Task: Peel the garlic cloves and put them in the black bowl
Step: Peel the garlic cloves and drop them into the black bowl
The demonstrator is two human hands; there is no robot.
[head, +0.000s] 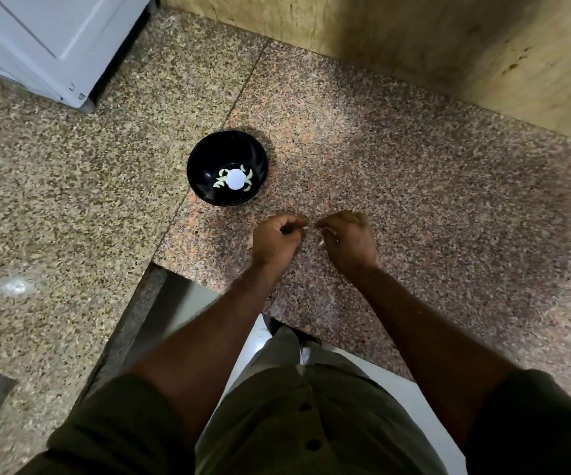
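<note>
— Where do your hands sit right now?

— Both hover low over the speckled granite counter (414,173), just in front of you. Your left hand (275,240) has its fingers curled in, thumb against fingertips, pinching something small and dark that I cannot make out. Your right hand (349,240) is curled the same way, fingertips drawn together toward the left hand; whether it actually nips anything, I cannot tell. The two sets of fingertips are close together, nearly meeting.

— And the garlic?

— Several peeled cloves (220,182) lie in the bottom of the black bowl (208,152), pale crescents ringed around a bright white glare spot at the centre. A pale scrap, maybe a clove or skin, lies on the counter just beside your right hand's fingers; it is too small to name.

— Where is the bowl from your hands?

— Beyond your left hand, slightly to its left, near but not touching. A white appliance (47,39) stands in the far left corner, well apart from the bowl.
</note>
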